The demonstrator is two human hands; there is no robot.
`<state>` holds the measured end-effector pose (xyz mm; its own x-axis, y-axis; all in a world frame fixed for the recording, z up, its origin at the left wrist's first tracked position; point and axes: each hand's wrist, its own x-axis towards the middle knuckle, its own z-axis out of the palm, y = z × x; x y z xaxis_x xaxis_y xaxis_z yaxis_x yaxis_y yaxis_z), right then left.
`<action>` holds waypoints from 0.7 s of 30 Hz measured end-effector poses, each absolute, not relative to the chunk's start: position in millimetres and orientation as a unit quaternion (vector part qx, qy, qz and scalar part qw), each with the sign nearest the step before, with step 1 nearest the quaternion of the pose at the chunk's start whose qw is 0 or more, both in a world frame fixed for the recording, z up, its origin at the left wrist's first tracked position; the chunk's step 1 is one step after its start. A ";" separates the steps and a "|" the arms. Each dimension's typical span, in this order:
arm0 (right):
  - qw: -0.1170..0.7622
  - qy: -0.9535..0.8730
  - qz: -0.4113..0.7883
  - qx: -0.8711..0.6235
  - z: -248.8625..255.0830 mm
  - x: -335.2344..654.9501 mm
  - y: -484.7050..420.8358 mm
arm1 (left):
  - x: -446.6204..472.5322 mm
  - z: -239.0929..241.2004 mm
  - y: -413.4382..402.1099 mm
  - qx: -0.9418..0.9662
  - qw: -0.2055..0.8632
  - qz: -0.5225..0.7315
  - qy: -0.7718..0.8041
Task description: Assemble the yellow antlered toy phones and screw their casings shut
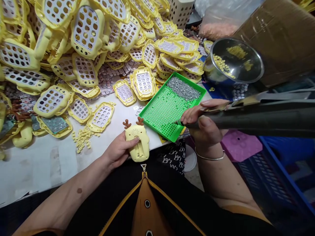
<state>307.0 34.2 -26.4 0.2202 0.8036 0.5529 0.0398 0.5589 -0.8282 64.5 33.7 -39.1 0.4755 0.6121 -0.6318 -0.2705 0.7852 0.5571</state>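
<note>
Left grip (120, 147) was wrapped around a pale-yellow plastic toy (139, 150) with brown antlers (127, 124), just below-left of centre. Right grip (205, 124) was curled round a long dark screwdriver (258, 118), with a bright-green perforated plastic tray (157, 119) mid-frame. Loads of yellow plastic shells (85, 69) sat upper left.

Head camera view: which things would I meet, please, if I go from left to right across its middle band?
Loose small yellow pieces → left hand → yellow toy with brown antlers → green tray → right hand → pink plastic object.
</note>
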 end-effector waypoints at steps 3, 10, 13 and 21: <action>0.669 -0.568 0.292 -0.379 -30.1 310.5 33.8 | 65.0 -40.0 35.3 0.200 0.842 0.258 0.429; 0.687 -0.541 0.241 -0.421 -13.0 301.1 18.5 | 62.7 -34.3 31.3 0.207 0.831 0.242 0.456; 0.696 -0.540 0.249 -0.402 4.0 284.8 8.2 | 63.9 -30.8 25.2 0.204 0.816 0.253 0.478; 0.657 -0.597 0.360 -0.288 7.9 250.0 4.6 | 65.9 -32.9 18.3 0.223 0.806 0.273 0.475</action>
